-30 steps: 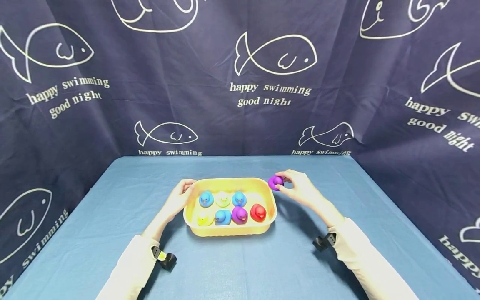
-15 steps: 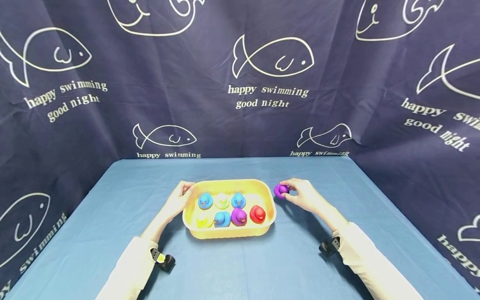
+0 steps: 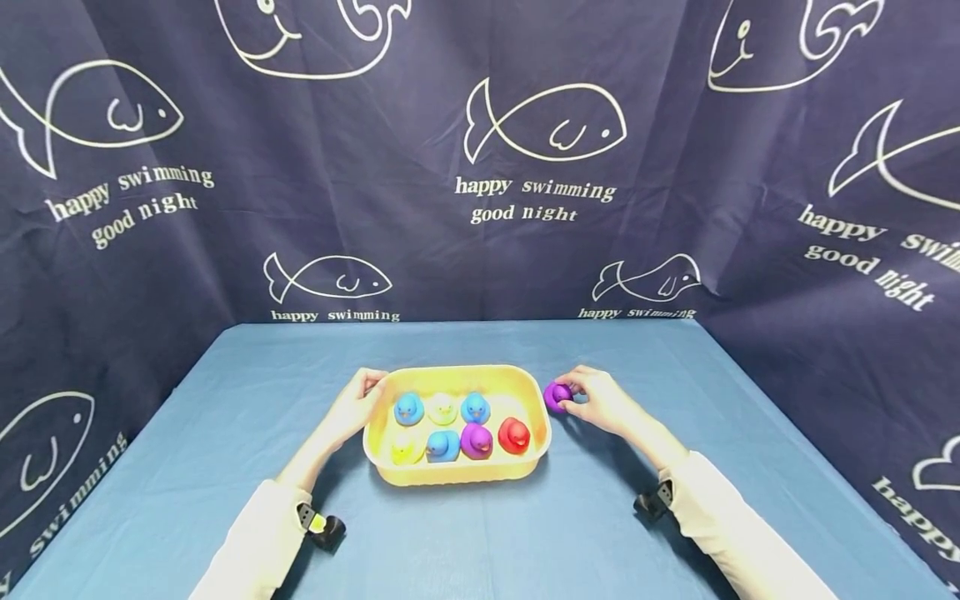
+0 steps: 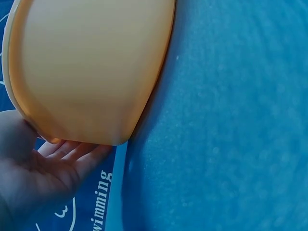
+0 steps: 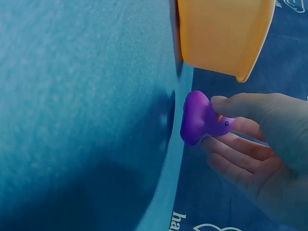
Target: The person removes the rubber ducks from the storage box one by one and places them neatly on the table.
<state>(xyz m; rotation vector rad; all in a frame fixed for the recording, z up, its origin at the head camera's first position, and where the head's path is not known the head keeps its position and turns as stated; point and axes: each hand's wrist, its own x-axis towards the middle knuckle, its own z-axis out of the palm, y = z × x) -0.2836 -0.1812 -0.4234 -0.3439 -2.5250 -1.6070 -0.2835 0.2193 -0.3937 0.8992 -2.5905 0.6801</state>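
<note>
My left hand (image 3: 352, 407) grips the left end of a yellow plastic tub (image 3: 457, 475). In the left wrist view its thumb lies at the tub's rim and its fingers (image 4: 86, 159) reach along the outside of the end wall. Beyond the tub's right end, my right hand (image 3: 603, 404) pinches a purple rubber duck (image 5: 197, 120) between thumb and fingers. The duck's flat base faces the table, close over its shadow. Inside the tub sit blue ducks (image 3: 408, 408), two yellow ducks (image 3: 442, 409), another purple duck (image 3: 477, 442) and a red duck (image 3: 514, 435).
A blue cloth (image 3: 465, 542) covers the table under the tub. Dark blue curtains (image 3: 420, 192) with white fish drawings and lettering hang behind and on both sides. Each wrist carries a small black camera, one by the left sleeve (image 3: 247, 542) and one by the right.
My right hand has lowered the purple duck from the level of the tub's right rim to beside the tub's end. The left hand keeps its grip, while the head view tilts slightly up.
</note>
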